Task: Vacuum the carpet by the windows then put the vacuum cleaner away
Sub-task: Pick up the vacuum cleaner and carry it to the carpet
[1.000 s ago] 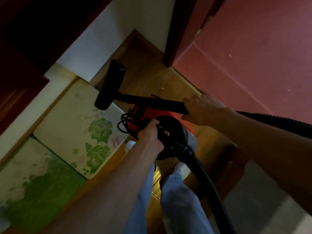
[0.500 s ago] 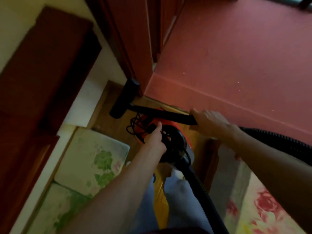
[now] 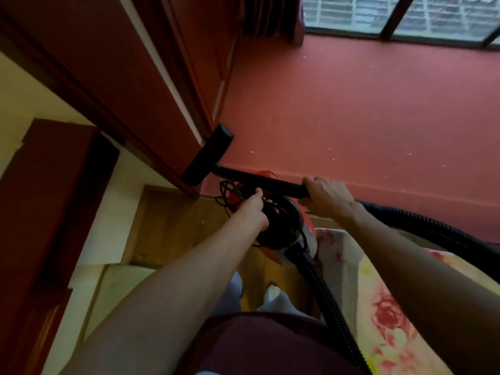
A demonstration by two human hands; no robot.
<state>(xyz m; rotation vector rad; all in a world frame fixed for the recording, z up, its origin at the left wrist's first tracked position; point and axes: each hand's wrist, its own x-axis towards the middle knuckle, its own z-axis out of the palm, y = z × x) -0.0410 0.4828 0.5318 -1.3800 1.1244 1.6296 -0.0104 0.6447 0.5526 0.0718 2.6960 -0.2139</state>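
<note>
Here, both hands carry the vacuum cleaner [image 3: 281, 226] toward the red carpet [image 3: 351, 117].
Left hand [image 3: 253, 209] grips its top handle and tangled cord [image 3: 230, 193]; right hand [image 3: 327, 196] wraps the black wand [image 3: 259, 181].

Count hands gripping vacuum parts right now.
2. Left hand grips the vacuum body at its top; right hand grips the wand. None hidden.

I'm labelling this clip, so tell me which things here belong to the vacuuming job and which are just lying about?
Job:
vacuum cleaner, carried by left hand
wand, gripped by right hand
floor nozzle
hose
red carpet below the windows

Lying about:
floral mat
wooden door
</note>
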